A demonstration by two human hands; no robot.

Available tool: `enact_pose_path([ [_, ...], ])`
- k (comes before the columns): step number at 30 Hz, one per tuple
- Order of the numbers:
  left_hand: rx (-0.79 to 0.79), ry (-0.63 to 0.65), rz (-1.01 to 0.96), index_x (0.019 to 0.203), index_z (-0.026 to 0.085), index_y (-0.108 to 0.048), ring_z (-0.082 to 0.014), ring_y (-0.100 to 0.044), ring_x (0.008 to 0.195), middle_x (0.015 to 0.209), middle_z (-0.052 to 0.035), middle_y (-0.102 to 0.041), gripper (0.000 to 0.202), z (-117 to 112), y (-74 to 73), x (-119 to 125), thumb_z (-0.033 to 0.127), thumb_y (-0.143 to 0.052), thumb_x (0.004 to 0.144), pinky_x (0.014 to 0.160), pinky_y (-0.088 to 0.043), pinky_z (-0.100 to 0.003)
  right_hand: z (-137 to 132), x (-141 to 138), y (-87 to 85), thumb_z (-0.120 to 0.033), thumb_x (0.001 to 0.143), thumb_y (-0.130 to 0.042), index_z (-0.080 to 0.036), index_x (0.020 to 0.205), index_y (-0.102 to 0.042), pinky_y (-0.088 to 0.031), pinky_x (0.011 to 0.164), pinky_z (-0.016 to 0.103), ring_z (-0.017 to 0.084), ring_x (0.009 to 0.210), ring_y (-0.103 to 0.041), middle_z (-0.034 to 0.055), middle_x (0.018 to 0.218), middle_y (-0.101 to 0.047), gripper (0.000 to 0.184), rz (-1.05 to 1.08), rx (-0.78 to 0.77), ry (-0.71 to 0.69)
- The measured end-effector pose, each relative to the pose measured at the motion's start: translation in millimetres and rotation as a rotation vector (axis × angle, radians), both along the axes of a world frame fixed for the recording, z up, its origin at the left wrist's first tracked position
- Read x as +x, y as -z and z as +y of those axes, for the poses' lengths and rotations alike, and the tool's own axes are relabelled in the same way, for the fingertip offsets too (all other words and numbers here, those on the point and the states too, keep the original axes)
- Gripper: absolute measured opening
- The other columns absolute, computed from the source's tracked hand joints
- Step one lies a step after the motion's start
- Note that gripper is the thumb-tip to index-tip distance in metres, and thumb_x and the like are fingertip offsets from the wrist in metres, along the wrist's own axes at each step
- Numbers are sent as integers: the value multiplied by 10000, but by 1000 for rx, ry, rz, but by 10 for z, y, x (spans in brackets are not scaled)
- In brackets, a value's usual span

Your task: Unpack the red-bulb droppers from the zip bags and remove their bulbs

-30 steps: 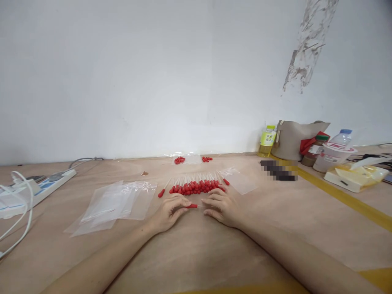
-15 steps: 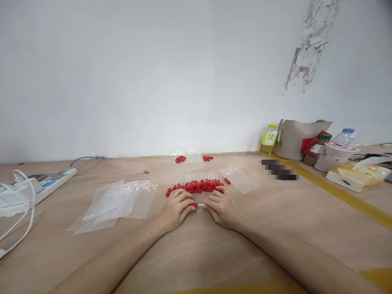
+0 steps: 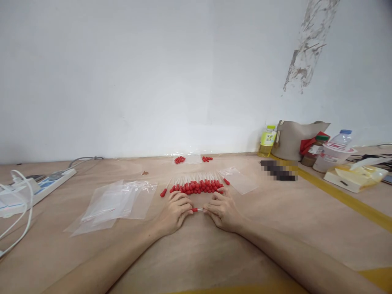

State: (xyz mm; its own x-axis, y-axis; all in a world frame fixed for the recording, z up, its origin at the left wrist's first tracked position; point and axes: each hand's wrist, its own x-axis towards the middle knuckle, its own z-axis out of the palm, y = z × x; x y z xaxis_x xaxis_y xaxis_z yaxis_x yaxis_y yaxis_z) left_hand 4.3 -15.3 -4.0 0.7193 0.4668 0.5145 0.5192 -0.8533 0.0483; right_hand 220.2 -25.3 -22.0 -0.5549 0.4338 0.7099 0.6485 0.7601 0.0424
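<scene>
On the wooden table (image 3: 196,253) my left hand (image 3: 175,212) and my right hand (image 3: 223,210) meet at a small dropper (image 3: 197,210) with a red bulb and a clear tube. The left fingertips pinch its red end; the right fingertips pinch the clear end. Both hands rest on the table with fingers curled. Just beyond the hands lies a row of several red-bulbed droppers (image 3: 197,186), with one stray dropper (image 3: 163,192) at its left end and another stray dropper (image 3: 226,181) at its right.
A stack of clear plastic bags (image 3: 113,204) lies to the left, one clear bag (image 3: 239,180) to the right. Loose red bulbs (image 3: 192,159) sit near the wall. A power strip with cables (image 3: 27,192) is far left. Bottles, a grey bag (image 3: 295,139) and a tissue box (image 3: 355,176) stand at right.
Both hands have drawn closer together on the single dropper, so less of its red bulb shows between the fingers. They have moved slightly toward me.
</scene>
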Motion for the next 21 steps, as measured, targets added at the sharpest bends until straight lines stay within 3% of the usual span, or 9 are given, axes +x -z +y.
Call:
enact_pose_path([
  [7,-26,0,-12,799,201,-586,-168,-510,857,840,-19,-623,186,3,5,-59,202,-410,860,853,-355,-360,-8,63,18,-211,822,-475,-212,737,-617,-242,820,355,127,666,-427,-21,559,-573,165,36,-12,-16],
  [12,-41,-93,-88,865,197,-576,-170,-516,892,873,-35,-612,178,90,86,-315,197,-399,869,848,-382,-340,17,257,16,-241,853,-445,-209,699,-625,-254,776,324,114,634,-472,-13,587,-603,239,134,-54,107],
  [21,-100,-217,-232,1097,218,-553,-149,-517,827,905,-55,-515,285,152,161,-323,224,-387,866,737,-454,-284,93,215,59,-216,856,-423,-220,993,-604,-286,732,289,124,711,-561,27,785,-664,227,172,-94,176],
])
